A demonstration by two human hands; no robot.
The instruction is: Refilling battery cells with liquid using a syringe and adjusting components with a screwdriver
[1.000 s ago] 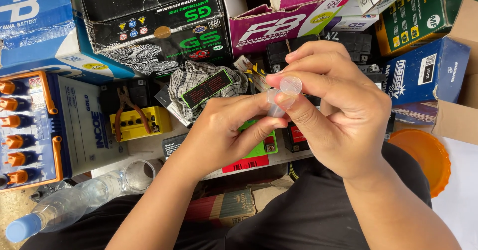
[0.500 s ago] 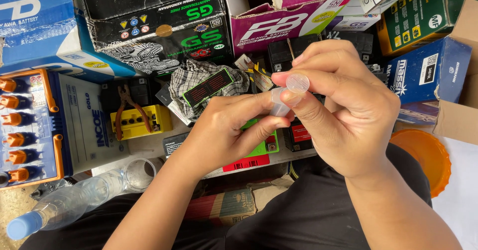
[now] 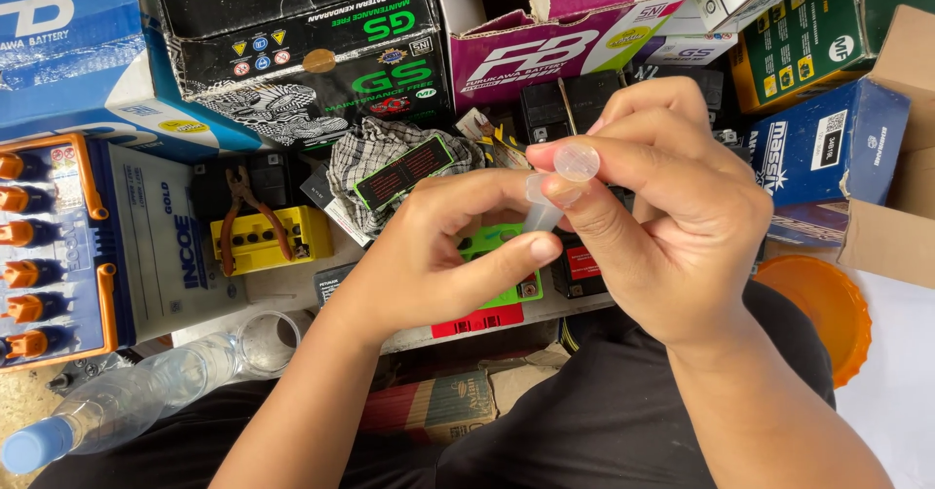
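Both my hands meet above a cluttered workspace on a small clear plastic tube point(image 3: 542, 211) with a round translucent cap point(image 3: 576, 162). My right hand point(image 3: 672, 216) pinches the capped top between thumb and forefinger. My left hand point(image 3: 438, 250) has its fingers curled around the lower part of the tube, thumb stretched under it. Below the hands lies a small black battery with a green top point(image 3: 497, 267).
Cardboard battery boxes point(image 3: 321, 51) line the far side. A white battery with orange caps point(image 3: 68, 245) sits left, rusty pliers point(image 3: 239, 211) on a yellow battery, a checked cloth point(image 3: 390, 172), a clear plastic bottle point(image 3: 127, 401) near left, an orange lid point(image 3: 823, 309) right.
The hands shifted slightly. My left thumb has slid out further under the tube; the right hand keeps its pinch on the cap.
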